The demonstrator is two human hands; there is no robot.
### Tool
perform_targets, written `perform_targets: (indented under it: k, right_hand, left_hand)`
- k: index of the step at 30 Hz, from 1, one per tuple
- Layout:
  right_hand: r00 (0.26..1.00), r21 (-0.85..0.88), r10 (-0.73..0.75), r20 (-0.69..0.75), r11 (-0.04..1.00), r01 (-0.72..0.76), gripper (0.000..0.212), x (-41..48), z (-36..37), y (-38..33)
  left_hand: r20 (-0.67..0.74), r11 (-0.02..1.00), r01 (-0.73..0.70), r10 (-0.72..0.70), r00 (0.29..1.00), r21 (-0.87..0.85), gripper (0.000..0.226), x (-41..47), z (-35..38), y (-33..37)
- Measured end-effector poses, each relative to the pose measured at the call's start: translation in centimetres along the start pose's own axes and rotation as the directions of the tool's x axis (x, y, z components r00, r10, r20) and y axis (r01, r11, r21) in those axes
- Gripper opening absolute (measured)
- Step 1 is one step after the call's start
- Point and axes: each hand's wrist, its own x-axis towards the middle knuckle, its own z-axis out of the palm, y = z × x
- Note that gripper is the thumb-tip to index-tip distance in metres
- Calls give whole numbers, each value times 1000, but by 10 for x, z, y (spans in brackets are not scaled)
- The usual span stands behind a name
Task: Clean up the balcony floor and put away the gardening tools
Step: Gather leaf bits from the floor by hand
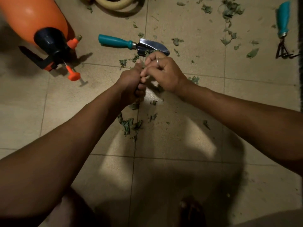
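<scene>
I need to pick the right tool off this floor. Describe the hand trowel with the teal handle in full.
The hand trowel lies flat on the beige tiled floor, its handle pointing left toward the orange pressure sprayer and its blade pointing right. The handle is smooth teal, plastic by the look, and narrows to a collar where it joins a shiny, scooped metal blade. Bits of green leaf litter lie in and around the blade. The right hand hovers right at the blade's near edge; contact cannot be told.

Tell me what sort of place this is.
Probably a tiled balcony or patio used for gardening. Leaf scraps litter the beige floor tiles, a teal-handled trowel and hand rake lie about, and an orange pressure sprayer rests on its side.
</scene>
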Motion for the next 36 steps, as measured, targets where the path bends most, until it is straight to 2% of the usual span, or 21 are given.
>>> perform_targets:
  k: [2,3,5,7,9,11,14,17,18,20,22,24,27,30,33,36]
  right_hand:
    - [994,-141,13,-112,990,-29,15,14,5,2]
    - [995,-259,8,-102,965,-34,22,19,6,3]
    - [997,-521,23,72,853,18,43,26,10,8]
    - [974,-699,40,225,702,133,50,28,15,13]
    - [974,-742,18,227,651,161,42,26,21,15]
    - [975,-764,-54,214,613,202,23,25,24,13]
    - [942,-742,-61,330,601,299,17,24,24,6]
    - [966,-662,-35,256,722,201,15,24,18,6]
    - [984,-576,12,180,812,95,15,24,17,3]
    - [986,-275,155,68,952,-131,16,24,14,-4]
    - [974,-16,224,47,975,-223,23,25,8,-12]
    - [976,99,215,41,971,-218,25,22,9,-22]
    - [985,158,167,34,973,-171,31,15,18,-35]
    - [995,231,88,49,968,-97,31,9,27,-41]
    - [1000,124,-10,21,992,7,20,7,28,-37]
    - [996,86,-34,86,996,26,14,7,23,-33]
  left_hand:
    - [-54,1000,2,-2,999,-1,49,-1,-7,0]
    - [-67,999,8,-10,998,-34,50,-2,-11,0]
    - [-91,990,25,-38,995,-136,50,-2,-21,-1]
    - [-111,974,29,-55,992,-224,49,-2,-29,0]
    - [-129,963,18,-55,990,-269,49,-2,-35,2]
    - [-136,963,11,-49,990,-268,50,-1,-38,3]
    - [-128,981,6,-31,991,-191,49,0,-41,5]
    - [-111,995,-15,4,994,-101,47,0,-40,6]
    - [-112,996,-27,17,994,-90,46,1,-39,6]
    - [-125,994,-47,35,992,-97,44,2,-37,4]
    - [-135,989,-50,32,990,-136,42,4,-36,2]
    - [-98,980,-33,14,995,-197,44,5,-34,3]
    - [-3,969,-23,23,1000,-248,60,5,-24,6]
    - [-40,968,-44,35,999,-248,70,5,-13,9]
    - [-76,975,-24,8,997,-222,69,0,-10,10]
    - [-61,986,1,-11,998,-169,69,-2,-16,11]
